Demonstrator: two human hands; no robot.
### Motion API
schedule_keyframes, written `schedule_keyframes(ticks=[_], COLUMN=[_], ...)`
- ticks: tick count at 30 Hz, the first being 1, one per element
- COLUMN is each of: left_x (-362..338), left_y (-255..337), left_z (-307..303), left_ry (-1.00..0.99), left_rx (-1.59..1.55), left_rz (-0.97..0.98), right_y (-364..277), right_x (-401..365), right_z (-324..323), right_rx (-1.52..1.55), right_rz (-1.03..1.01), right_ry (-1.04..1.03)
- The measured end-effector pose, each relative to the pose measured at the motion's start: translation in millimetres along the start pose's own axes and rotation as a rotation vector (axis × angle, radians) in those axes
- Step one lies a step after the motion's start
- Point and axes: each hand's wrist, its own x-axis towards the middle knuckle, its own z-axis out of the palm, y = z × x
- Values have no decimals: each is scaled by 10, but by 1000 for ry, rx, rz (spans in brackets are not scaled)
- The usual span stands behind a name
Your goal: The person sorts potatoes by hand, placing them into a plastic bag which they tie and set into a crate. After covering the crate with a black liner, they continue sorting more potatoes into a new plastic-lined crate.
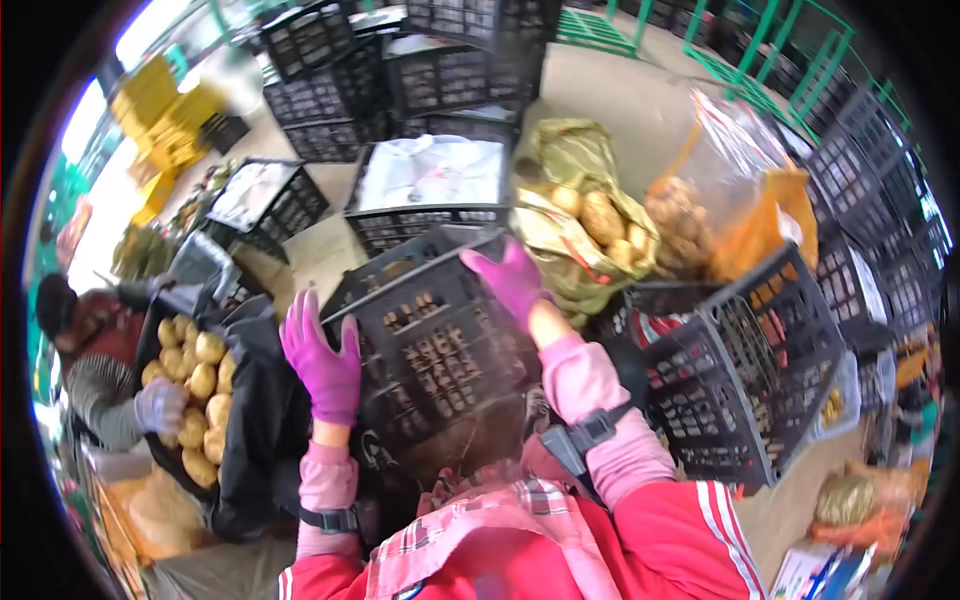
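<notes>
Many black crates (440, 80) crowd pale floor (632, 88) around one tilted crate (455, 385), left grip (325, 360) spread, right grip (512, 283) unclear.

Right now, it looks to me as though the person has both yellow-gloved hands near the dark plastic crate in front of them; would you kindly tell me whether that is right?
Not quite: the head view shows the left hand and right hand in purple gloves, not yellow ones. Both are indeed near the dark plastic crate.
</notes>
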Motion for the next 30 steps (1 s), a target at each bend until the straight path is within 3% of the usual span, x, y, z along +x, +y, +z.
schedule_keyframes(ticks=[2,4,5,6,7,9,10,12,14,16,18,20,21,22,24,26,27,30], left_x=[-716,-1453,-1352,-1332,-1288,-1133,-1161,-1097,-1033,-745,-641,-556,-511,-448,-384,-364,-369,-128], left_y=[-443,-769,-638,-507,-413,-221,-166,-72,157,406,506,628,743,883,986,1060,1109,1763], left_z=[55,450,212,147,68,16,-43,-140,-275,-759,-952,-1066,-1116,-1293,-1407,-1304,-1164,-1179], left_ry=[131,124,-255,-324,-378,-209,-158,-37,81,-38,-39,91,137,-21,-129,-158,-153,-61], left_rx=[-156,-775,-899,-888,-860,-1091,-1142,-1143,-1055,-1181,-1176,-1080,-1056,-1347,-1143,-1069,-1077,-1159], left_rz=[-291,-961,-923,-859,-799,-904,-875,-769,-655,-654,-587,-409,-314,-463,-307,94,313,609], right_y=[215,436,585,381,153,139,17,-130,-372,-771,-1210,-1572,-1715,-1812,-1891,-1846,-1770,-1395], right_x=[111,295,388,299,191,221,185,290,333,201,-68,-301,-471,-611,-881,-1139,-1285,-1833], right_z=[95,250,296,297,287,284,238,134,-177,-584,-852,-1123,-1280,-1474,-2004,-2615,-2951,-4036], right_rx=[116,-7,-15,29,72,137,239,501,556,219,319,683,604,541,437,335,270,38], right_rz=[-89,-70,-132,-109,-85,-194,-111,-200,-213,-318,-424,-355,-530,-647,-790,-849,-848,-760], right_ry=[-43,121,197,164,132,114,111,135,151,202,184,231,360,456,610,770,855,1105])
